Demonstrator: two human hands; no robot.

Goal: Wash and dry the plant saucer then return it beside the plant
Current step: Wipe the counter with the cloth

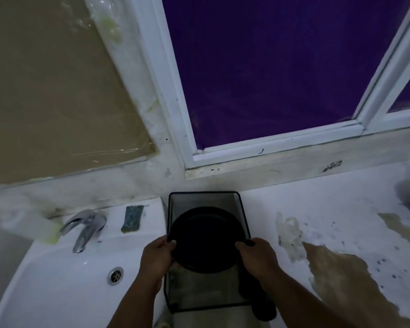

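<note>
1. Chrome tap (87, 227) is standing at nine o'clock of the saucer, over a white sink (57, 280); a green sponge (131, 218) is lying between them.
2. Wire basket (243, 221) is sitting beneath the saucer.
3. Black round saucer (206, 240) is tilting over the basket, looking plain and dark.
4. Left hand (156, 259) and right hand (258, 256) are gripping its rim at eight and four o'clock.

One saucer (207, 240), two hands (157, 258) (258, 256), one mesh basket (243, 216), one tap (84, 229), one sponge (132, 218).
</note>
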